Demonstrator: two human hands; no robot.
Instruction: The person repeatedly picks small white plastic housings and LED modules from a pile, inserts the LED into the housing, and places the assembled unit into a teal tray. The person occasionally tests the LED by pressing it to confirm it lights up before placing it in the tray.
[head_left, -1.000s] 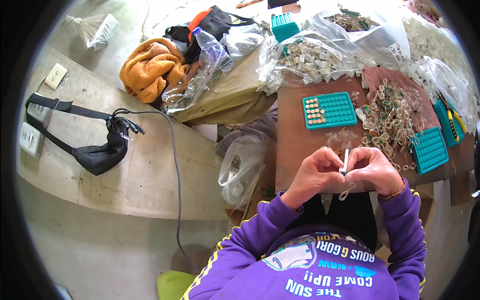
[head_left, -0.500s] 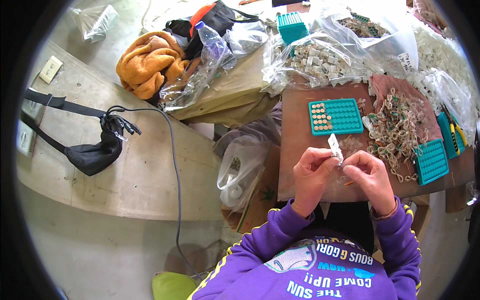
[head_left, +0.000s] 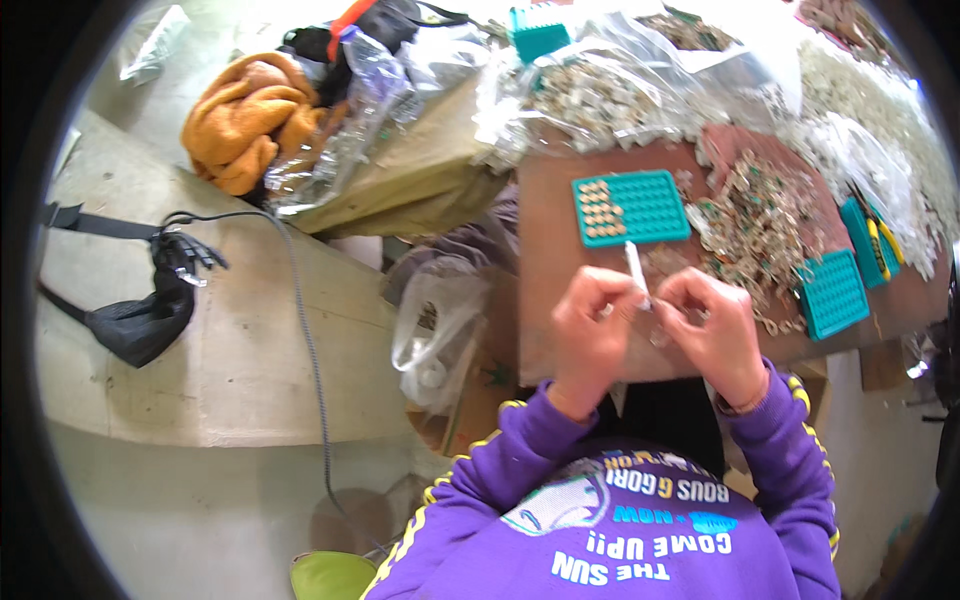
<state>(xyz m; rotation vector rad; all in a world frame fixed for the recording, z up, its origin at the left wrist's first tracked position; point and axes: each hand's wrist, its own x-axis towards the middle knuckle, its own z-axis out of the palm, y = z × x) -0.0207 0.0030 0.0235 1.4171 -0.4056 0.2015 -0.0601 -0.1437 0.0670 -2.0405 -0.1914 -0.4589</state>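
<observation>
My left hand [head_left: 592,325] pinches a small white plastic piece [head_left: 635,265], which sticks up past the fingertips as a narrow strip. Close beside it, my right hand [head_left: 715,325] has thumb and forefinger pressed together at the piece's lower end. What those right fingers hold, if anything, is too small and blurred to make out. Just beyond both hands lies a teal grid tray [head_left: 655,207], its left columns filled with small round tan discs [head_left: 601,208]. Right of that tray is a tangled heap of thin wires with small parts [head_left: 755,220].
A second teal tray [head_left: 834,295] lies right of the wires, near yellow-handled pliers [head_left: 884,248] on another tray. Clear bags of white pieces [head_left: 590,95] line the table's far side. A hanging plastic bag [head_left: 430,340] is at the left; an orange cloth [head_left: 240,125] lies farther left.
The whole view has shifted, so the table sits farther left and higher. The white piece has turned and now shows a narrower side. Both hands stay close together around it.
</observation>
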